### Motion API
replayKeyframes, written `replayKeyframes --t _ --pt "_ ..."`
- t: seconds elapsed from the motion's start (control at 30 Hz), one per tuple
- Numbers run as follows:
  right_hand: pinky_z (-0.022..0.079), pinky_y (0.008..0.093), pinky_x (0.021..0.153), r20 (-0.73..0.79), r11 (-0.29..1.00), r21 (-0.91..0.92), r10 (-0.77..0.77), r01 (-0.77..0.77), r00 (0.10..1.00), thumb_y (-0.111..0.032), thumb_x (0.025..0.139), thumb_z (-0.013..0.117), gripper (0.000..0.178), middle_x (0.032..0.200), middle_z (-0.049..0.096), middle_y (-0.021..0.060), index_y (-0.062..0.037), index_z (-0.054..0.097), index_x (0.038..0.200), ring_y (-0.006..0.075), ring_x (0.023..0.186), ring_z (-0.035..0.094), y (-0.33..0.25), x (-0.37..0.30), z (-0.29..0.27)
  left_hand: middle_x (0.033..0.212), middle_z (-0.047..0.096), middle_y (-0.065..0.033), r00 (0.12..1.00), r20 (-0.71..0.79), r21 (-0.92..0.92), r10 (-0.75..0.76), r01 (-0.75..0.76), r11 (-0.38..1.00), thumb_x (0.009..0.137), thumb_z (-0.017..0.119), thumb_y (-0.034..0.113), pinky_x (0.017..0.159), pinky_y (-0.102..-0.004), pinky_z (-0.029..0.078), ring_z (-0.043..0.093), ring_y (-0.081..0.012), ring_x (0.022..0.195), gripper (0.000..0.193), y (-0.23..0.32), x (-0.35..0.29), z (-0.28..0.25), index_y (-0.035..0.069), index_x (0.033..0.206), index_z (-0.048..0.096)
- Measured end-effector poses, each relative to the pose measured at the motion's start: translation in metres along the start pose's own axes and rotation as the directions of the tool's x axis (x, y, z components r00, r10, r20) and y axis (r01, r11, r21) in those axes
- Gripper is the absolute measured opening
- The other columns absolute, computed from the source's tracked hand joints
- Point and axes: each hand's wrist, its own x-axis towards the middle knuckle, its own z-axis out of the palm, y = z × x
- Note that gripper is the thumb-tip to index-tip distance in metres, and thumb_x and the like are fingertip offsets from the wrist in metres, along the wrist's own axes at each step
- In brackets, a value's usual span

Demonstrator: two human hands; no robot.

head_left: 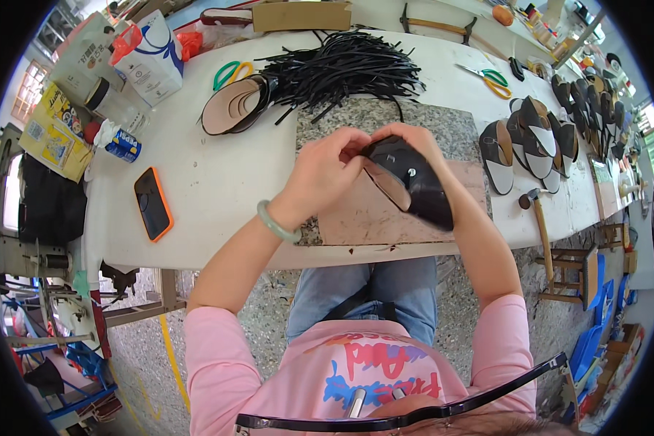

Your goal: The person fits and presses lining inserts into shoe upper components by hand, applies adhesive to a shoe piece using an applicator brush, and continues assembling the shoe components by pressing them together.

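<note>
I hold a black shoe sole piece (414, 185) with a tan inner face above a brown board (370, 218) that lies on a speckled stone slab (443, 127). My left hand (323, 171), with a pale green bangle at the wrist, pinches its near upper edge. My right hand (410, 138) curls over its top from behind. Both hands grip the same piece. A small metal stud shows on its black side.
A heap of black straps (341, 69) lies behind the slab, with stacked insoles (232, 105) and green scissors (229, 73) to its left. A phone in an orange case (152, 203) is at left. Soles (530, 142), a hammer (539, 218) and second scissors (490, 78) lie right.
</note>
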Motion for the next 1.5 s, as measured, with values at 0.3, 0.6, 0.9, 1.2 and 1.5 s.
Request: replayKeyframes --t 0.3,0.6,0.9,1.2,1.5 --pt "0.052 0.0365 0.082 -0.03 0.554 -0.566 -0.754 0.611 0.656 0.01 0.069 0.065 0.033 0.097 0.068 0.0123 -0.0033 0.067 0.099 0.0299 0.095 0.066 -0.057 -0.022 -0.016 0.097 0.065 0.0 0.952 0.231 -0.764 -0.2 0.305 0.568 0.098 0.059 0.02 0.077 -0.022 0.048 0.057 -0.0052 0.086 0.02 0.038 -0.024 0.01 0.002 0.106 0.062" --pt "0.044 0.0256 0.079 -0.045 0.957 0.229 0.195 -0.18 0.98 -0.023 0.101 0.054 0.024 0.096 0.062 -0.001 -0.0015 0.064 0.102 0.0087 0.091 0.053 -0.042 -0.064 -0.013 0.096 0.064 0.0028 0.995 0.095 -0.762 -0.027 0.09 0.642 0.09 0.07 0.009 0.079 -0.0209 0.044 0.055 -0.0037 0.09 0.014 0.042 -0.03 0.024 0.004 0.102 0.065" --pt "0.043 0.0268 0.079 -0.161 0.902 0.429 0.019 0.053 0.987 -0.021 0.098 0.059 0.023 0.095 0.062 0.0014 0.0009 0.063 0.102 0.0085 0.09 0.052 -0.043 -0.075 0.007 0.095 0.062 0.0028 0.991 0.127 -0.766 -0.041 0.124 0.631 0.088 0.072 0.009 0.083 -0.0231 0.045 0.055 -0.0053 0.089 0.015 0.04 -0.032 0.032 0.005 0.101 0.064" --pt "0.043 0.0287 0.076 -0.052 0.977 0.0 -0.213 0.213 0.976 -0.017 0.089 0.069 0.018 0.095 0.059 0.0076 -0.0015 0.066 0.099 0.016 0.087 0.054 -0.052 -0.079 -0.005 0.097 0.063 0.0023 0.988 0.108 -0.752 -0.109 0.153 0.641 0.098 0.061 0.019 0.08 -0.022 0.044 0.054 -0.0044 0.088 0.017 0.05 -0.04 0.032 0.003 0.102 0.065" --pt "0.041 0.024 0.071 -0.055 0.774 0.614 0.239 -0.155 0.97 -0.015 0.089 0.07 0.018 0.096 0.062 0.0023 0.0005 0.07 0.098 0.0082 0.081 0.052 -0.044 -0.086 0.013 0.079 0.057 0.0058 0.967 -0.003 -0.721 -0.254 0.174 0.671 0.1 0.058 0.025 0.063 -0.0183 0.037 0.045 -0.0006 0.072 0.027 0.046 -0.046 0.052 0.004 0.085 0.063"
